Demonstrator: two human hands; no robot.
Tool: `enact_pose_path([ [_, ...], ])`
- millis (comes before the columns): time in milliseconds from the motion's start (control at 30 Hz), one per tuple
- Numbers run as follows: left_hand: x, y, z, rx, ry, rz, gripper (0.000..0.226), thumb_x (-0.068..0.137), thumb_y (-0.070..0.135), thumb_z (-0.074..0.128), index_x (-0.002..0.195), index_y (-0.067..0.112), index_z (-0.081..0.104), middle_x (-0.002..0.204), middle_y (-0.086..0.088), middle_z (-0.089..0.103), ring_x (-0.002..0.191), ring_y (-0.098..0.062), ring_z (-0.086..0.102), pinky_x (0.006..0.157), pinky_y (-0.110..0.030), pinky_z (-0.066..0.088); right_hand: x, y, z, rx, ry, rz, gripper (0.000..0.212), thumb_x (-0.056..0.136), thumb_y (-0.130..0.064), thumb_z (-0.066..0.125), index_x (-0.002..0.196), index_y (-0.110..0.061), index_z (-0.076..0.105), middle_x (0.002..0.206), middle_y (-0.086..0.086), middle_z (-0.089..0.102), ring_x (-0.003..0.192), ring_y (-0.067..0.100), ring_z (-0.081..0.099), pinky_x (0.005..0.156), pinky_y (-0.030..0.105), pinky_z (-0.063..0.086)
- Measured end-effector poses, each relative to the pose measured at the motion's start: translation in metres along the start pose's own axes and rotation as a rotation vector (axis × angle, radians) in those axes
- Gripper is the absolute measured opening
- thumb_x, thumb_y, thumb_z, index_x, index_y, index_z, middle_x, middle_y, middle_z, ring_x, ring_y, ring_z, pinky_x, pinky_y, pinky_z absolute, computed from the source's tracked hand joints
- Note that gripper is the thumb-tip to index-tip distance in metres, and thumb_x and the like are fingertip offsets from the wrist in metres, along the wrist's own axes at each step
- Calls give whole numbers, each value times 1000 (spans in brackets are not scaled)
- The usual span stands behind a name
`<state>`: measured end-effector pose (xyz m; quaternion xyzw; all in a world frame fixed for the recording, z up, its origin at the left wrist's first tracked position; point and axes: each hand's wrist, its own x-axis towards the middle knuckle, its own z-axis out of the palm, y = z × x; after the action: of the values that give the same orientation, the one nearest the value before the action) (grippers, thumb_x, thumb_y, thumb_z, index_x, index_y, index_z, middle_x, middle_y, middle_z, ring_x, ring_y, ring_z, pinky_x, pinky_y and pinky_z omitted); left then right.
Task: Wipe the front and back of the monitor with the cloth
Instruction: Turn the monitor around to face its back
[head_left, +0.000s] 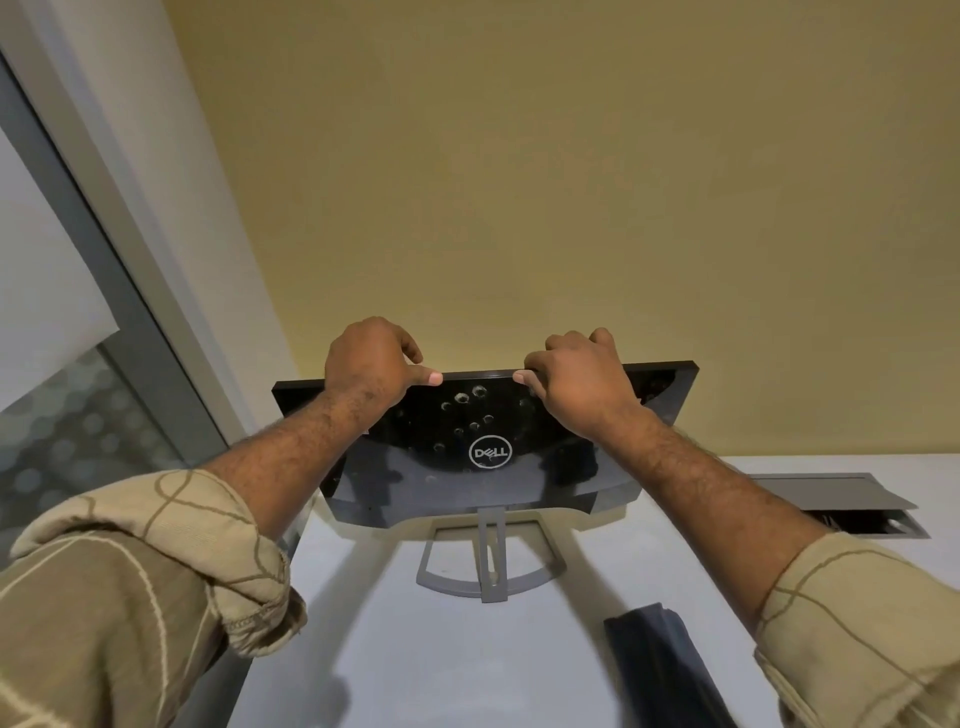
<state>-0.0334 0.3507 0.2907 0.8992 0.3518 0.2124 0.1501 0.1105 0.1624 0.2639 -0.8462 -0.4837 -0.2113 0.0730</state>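
Cloth: dark, folded, lying on the white desk at 5 o'clock of the view, nearest the viewer; neither hand touches it, so wiping is judged not under way.

Stand: grey open-frame foot resting on the desk at 6 o'clock of the panel, with 1 narrow upright neck. Risk: a push at the panel's top edge acts far above this small foot and could tip or skid the whole unit on the smooth desk.

Monitor: glossy black back with round logo faces the viewer, well apart from the cloth at its 11 o'clock; the screen side is turned away and hidden.

Left hand: at 11 o'clock of the logo, fingers curled over the top edge, thumb pressed on the back; it grips the monitor.

Right hand: at 1 o'clock of the logo, likewise clamped over the top edge, fingers hidden behind.

Grip risk: fingers behind the edge may press and smear the screen; the glossy shell could slip during a turn.

Cable hatch: lid raised at 3 o'clock of the stand; a swung stand foot could catch it.

Wall: yellow, close behind at 12 o'clock; a rotating panel corner could strike it.
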Motion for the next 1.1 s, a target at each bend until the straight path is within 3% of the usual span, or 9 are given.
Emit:
enact_pose_path([
  [67,-1,-1,2,-7,13,-4,40,63,49,87,88,20,77,110,-1,73,95,-18,66,72,-27,45,1,-1,1,-3,1,11,40,99,-52,39,93,-26,70,78,-7,53,80,16,49,83,39,32],
  [233,-2,-3,5,-16,0,-22,33,65,50,86,79,21,76,101,1,75,80,-12,59,67,-26,42,-2,0,3,17,2,26,39,99,-53,39,98,-29,70,80,-8,51,83,16,46,84,40,31],
  [367,-9,-6,8,9,9,21,32,72,51,82,85,22,77,108,1,74,85,-12,61,71,-26,43,-8,1,3,39,1,30,35,100,-48,39,110,-29,66,89,-7,54,91,17,47,86,40,30],
  [500,-30,-12,16,39,143,202,36,84,48,73,104,18,75,108,1,71,102,-18,61,89,-34,49,-24,9,5,101,23,54,37,98,-47,42,126,-28,58,109,-5,61,105,20,49,92,43,28],
  [600,-58,-6,26,8,233,401,33,90,44,66,105,16,74,100,2,68,101,-17,58,104,-43,44,-47,19,6,144,122,76,36,96,-42,48,127,-25,57,121,-3,58,113,20,47,93,43,28],
  [700,-91,8,48,-68,145,430,31,91,41,64,110,18,73,104,4,69,109,-15,58,110,-44,40,-73,32,8,185,223,104,33,94,-35,55,123,-21,61,120,-2,58,114,20,47,91,40,30],
  [833,-136,21,93,-226,-51,320,31,91,39,65,115,21,72,113,8,69,110,-9,58,101,-33,47,-122,52,18,264,326,206,30,92,-33,55,117,-20,65,110,-3,59,106,18,50,85,32,28],
  [1000,-189,23,160,-384,-354,-17,37,90,33,68,124,19,64,114,7,65,105,-13,60,93,-27,48,-211,68,59,458,181,426,24,93,-27,60,113,-16,69,99,0,64,91,21,57,79,40,47],
  [1100,-222,27,197,-408,-515,-77,44,92,25,66,135,20,56,123,3,63,102,-10,58,95,-21,46,-269,70,92,621,-7,626,27,92,-24,66,117,-17,66,108,-2,65,95,15,59,81,32,50],
])
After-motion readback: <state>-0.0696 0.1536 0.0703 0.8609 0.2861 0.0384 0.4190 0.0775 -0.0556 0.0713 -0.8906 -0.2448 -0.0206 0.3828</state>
